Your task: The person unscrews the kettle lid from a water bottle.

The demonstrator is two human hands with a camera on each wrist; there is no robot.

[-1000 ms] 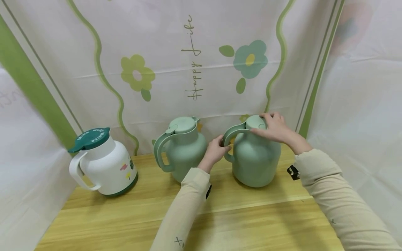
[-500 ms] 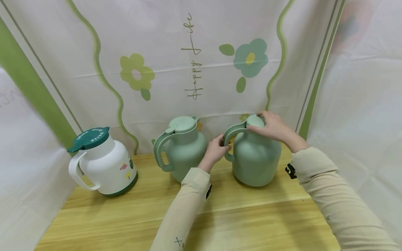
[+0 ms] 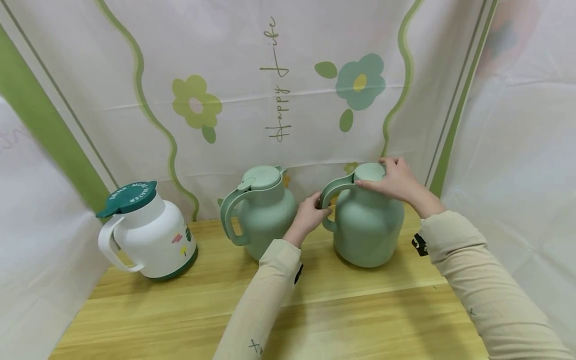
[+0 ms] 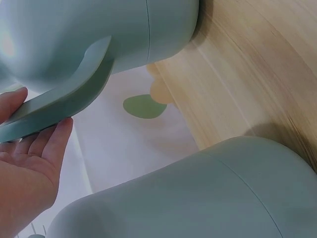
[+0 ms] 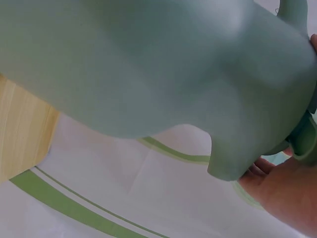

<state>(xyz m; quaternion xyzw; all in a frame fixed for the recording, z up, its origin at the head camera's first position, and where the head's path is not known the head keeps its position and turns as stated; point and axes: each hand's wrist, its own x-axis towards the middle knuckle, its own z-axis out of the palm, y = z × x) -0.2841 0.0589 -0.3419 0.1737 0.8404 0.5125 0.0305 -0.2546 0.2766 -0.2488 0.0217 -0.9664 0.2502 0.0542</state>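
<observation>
On the wooden table (image 3: pixel 342 325), a sage-green vacuum jug (image 3: pixel 369 235) stands upright at the right. My left hand (image 3: pixel 309 217) holds its curved handle (image 4: pixel 64 101), with the thumb on one side and the fingers on the other. At the top, my right hand (image 3: pixel 398 181) grips the round lid (image 3: pixel 370 172), thumb on the near side and fingers reaching over the far side. In the right wrist view, the fingers of that hand (image 5: pixel 285 186) lie beside the spout (image 5: pixel 228 163). A second green jug (image 3: pixel 265 215) stands just left of my left hand.
A white jug (image 3: pixel 155 240) with a dark green lid (image 3: pixel 131 197) stands at the far left. Behind the jugs hangs a printed cloth (image 3: pixel 243 60) with flowers and lettering. White cloth sides (image 3: pixel 517 150) bound the table at left and right.
My right hand has shifted slightly left and then back right around the lid, which looks turned since the first frame. The left hand stays on the handle, and the jugs keep their places.
</observation>
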